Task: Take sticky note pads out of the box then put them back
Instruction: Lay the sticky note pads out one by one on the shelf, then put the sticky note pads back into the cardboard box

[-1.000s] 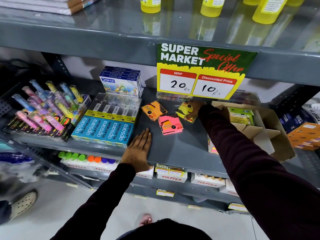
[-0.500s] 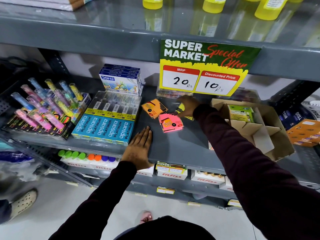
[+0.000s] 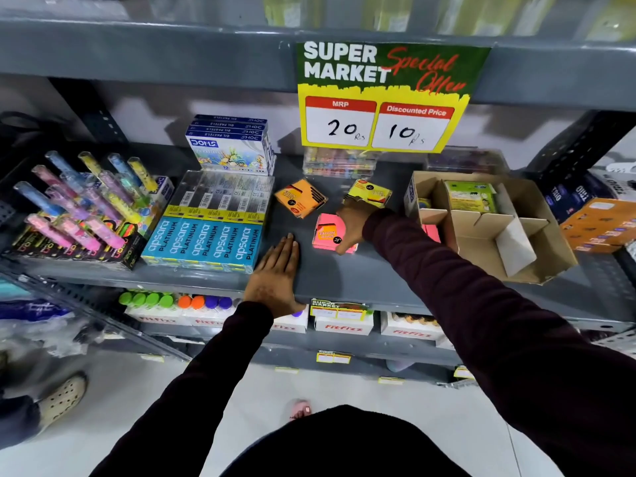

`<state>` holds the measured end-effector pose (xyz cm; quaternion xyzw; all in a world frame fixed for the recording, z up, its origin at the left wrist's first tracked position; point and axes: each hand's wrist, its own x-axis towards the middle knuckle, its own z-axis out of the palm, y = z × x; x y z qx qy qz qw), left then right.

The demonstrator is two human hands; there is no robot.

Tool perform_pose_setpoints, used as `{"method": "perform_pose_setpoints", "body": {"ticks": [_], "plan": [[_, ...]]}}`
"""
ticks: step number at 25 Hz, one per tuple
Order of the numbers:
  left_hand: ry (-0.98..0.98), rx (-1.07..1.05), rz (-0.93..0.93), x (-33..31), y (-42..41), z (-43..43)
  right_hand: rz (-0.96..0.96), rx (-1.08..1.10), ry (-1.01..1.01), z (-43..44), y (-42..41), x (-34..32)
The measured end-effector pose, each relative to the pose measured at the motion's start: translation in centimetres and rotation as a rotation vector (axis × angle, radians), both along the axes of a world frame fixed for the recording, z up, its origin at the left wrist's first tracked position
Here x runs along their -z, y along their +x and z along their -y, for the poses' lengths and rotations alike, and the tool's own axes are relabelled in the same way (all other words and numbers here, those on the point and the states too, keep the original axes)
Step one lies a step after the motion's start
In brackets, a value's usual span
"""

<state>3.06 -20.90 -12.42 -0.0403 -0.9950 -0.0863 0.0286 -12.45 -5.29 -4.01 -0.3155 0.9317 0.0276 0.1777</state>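
Reaching across the grey shelf (image 3: pixel 330 277) in the head view, the right hand (image 3: pixel 351 225) has its fingers curled around the right side of the pink sticky note pad (image 3: pixel 327 232), thumb at the near corner, so it is pinching that pad, which lies flat on the shelf. The left hand (image 3: pixel 275 273) lies palm down near the front edge of the shelf, fingers straight and together, holding nothing, just left of the pink pad and apart from it.

Farther back, the orange sticky note pad (image 3: pixel 301 201) lies flat on the shelf, left of the right wrist. The yellow sticky note pad (image 3: pixel 371 193) lies behind the right hand, partly hidden by the wrist. To the right, the cardboard box (image 3: pixel 499 249) stands open and tilted, with cardboard dividers inside; a green sticky note pad (image 3: pixel 469 197) stands in its far compartment, and something pink shows at its left wall behind the right sleeve, too hidden to say more.

On the left of the shelf sit blue apsara pencil packs (image 3: pixel 203 242) in a row, touching one another, with DOMS oil pastel boxes (image 3: pixel 230 146) stacked behind them. Further left is a display of coloured tubes (image 3: pixel 79 208), leaning. A price sign (image 3: pixel 382 98) hangs from the shelf above, reading 20 and 10. Below the grey shelf, fitfizz boxes (image 3: pixel 344 327) line a lower shelf.
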Motion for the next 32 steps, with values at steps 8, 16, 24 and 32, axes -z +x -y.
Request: {"method": "perform_pose_setpoints", "body": {"ticks": [8,16,24,32], "plan": [[-0.078,-0.023,0.076,-0.3,0.0,-0.1,-0.166,0.136,-0.107,-3.8,4.0,-3.5],[-0.090,-0.011,0.050,0.1,0.1,-0.2,-0.385,0.982,-0.376,-17.5,5.9,-4.9],[-0.134,-0.013,0.076,0.4,-0.2,-0.1,-0.136,1.159,-0.391,-18.8,4.8,0.3],[-0.149,-0.013,0.080,0.4,-0.2,-0.2,0.038,0.943,-0.233,-19.0,5.3,0.9]]}}
